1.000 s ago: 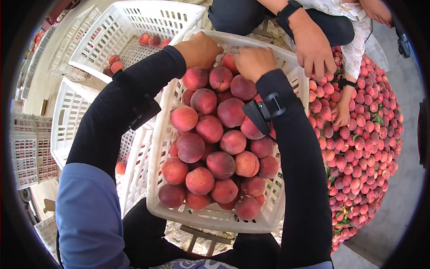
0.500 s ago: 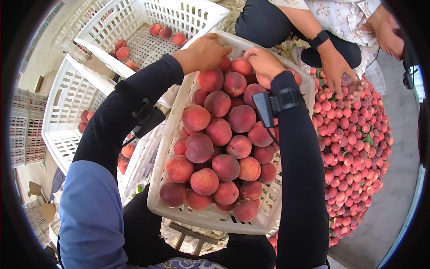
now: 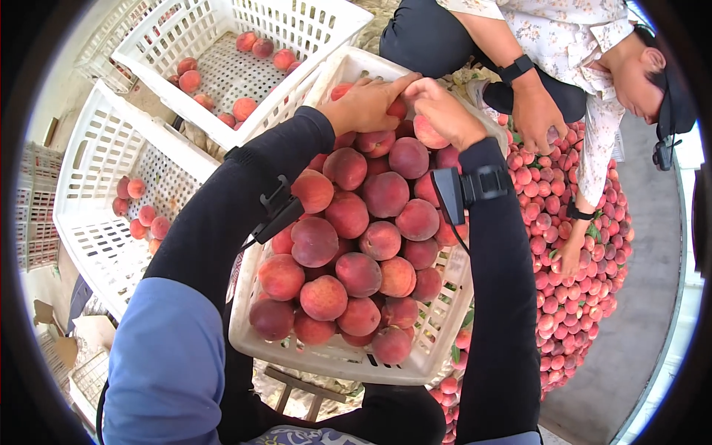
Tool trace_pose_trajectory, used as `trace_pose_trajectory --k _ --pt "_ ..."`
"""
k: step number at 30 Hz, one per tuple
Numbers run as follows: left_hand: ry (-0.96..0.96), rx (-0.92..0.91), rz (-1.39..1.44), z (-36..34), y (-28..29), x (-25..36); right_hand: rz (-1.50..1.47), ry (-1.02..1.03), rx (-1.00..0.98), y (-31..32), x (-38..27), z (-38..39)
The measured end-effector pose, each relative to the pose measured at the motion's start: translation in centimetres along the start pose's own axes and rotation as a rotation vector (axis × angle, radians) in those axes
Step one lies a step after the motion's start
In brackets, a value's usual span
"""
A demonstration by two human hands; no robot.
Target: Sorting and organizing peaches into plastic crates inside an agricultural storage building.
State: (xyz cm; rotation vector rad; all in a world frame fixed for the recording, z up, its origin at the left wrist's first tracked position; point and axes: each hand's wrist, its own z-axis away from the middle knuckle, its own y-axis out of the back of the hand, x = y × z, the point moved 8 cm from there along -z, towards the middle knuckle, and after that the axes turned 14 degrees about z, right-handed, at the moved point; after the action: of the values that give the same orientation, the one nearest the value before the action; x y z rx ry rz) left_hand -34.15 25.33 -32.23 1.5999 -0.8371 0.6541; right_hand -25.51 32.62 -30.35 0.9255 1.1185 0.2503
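A white plastic crate (image 3: pixel 245 326) stands before me, piled with red peaches (image 3: pixel 313 242). At its far end my left hand (image 3: pixel 363 104) bends over a peach (image 3: pixel 398 109), with the thumb on the near side and the fingers reaching across it. My right hand (image 3: pixel 447 113) meets it there, fingers curled inward and their tips partly hidden. Just beneath the right hand lies an orange-red peach (image 3: pixel 429 133). The two hands touch or nearly touch at the fingertips.
Two more white crates, one at the far left (image 3: pixel 222 55) and one at left (image 3: pixel 89 215), hold a few peaches each. On the right is a large peach heap (image 3: pixel 564 297), where a co-worker's hands (image 3: pixel 538 119) reach in. A wooden stool (image 3: pixel 304 389) shows below.
My left hand has moved right, toward my right hand, and now bends over a peach. The co-worker leans in, with one arm now stretched down onto the heap. The view has shifted slightly.
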Motion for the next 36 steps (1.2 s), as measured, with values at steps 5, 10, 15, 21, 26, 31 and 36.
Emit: trace_pose_trajectory --k 5,10,15,21,26,31,36 --pt "-0.059 0.057 -0.211 0.3 -0.2 -0.6 0.638 0.055 0.345 0.8 -1.4 6.5" --pt "-0.196 0.062 -0.362 0.6 -0.5 -0.2 0.725 0.051 0.420 1.6 -1.0 7.5" --pt "-0.210 0.037 -0.461 0.8 -1.1 0.0 -0.039 -0.006 0.633 1.8 1.2 5.4" --pt "-0.135 0.088 -0.473 1.4 -0.8 -0.1 0.357 -0.196 0.462 -0.5 1.6 4.9" --pt "-0.138 0.133 -0.419 1.6 -0.6 0.3 0.417 -0.342 0.332 0.3 1.5 5.0" --pt "-0.024 0.051 -0.382 1.4 -1.0 -0.6 0.616 0.053 0.359 4.4 1.3 8.7" --pt "-0.033 0.055 -0.397 1.5 -0.9 -0.2 1.366 0.197 0.450 4.1 1.6 10.4"
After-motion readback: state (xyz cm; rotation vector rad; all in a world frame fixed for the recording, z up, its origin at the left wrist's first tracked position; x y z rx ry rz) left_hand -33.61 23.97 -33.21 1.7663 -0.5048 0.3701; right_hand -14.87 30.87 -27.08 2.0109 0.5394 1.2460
